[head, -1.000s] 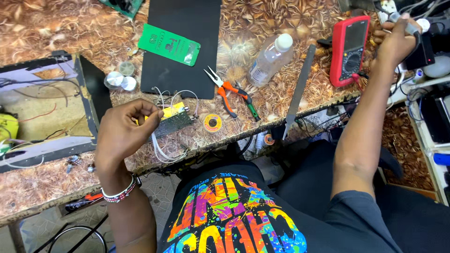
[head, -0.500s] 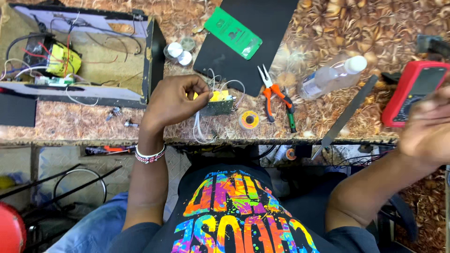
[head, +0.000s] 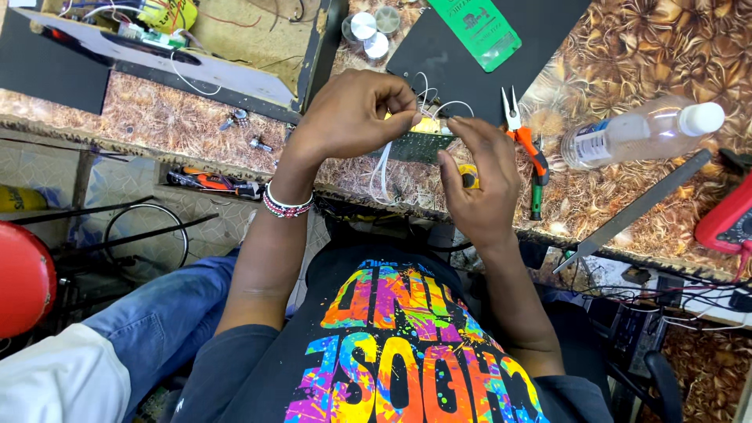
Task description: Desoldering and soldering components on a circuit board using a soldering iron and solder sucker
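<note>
My left hand [head: 352, 117] pinches the top of a small green circuit board [head: 419, 146] that carries a yellow part [head: 428, 125] and loose white wires [head: 382, 168]. The board is held just above the table's front edge. My right hand [head: 479, 182] has its thumb and forefinger around the board's right end. A yellow tape roll [head: 468, 177] lies partly hidden under that hand.
Orange-handled pliers [head: 526, 142], a clear plastic bottle [head: 638, 135], a long metal file [head: 636, 208] and a red multimeter [head: 730, 221] lie to the right. A black mat [head: 462, 66] holds a green card [head: 475, 23]. An open wooden box [head: 235, 47] with wiring stands far left.
My right hand has left the multimeter at the far right and come across to the board held by my left hand. The view has shifted left.
</note>
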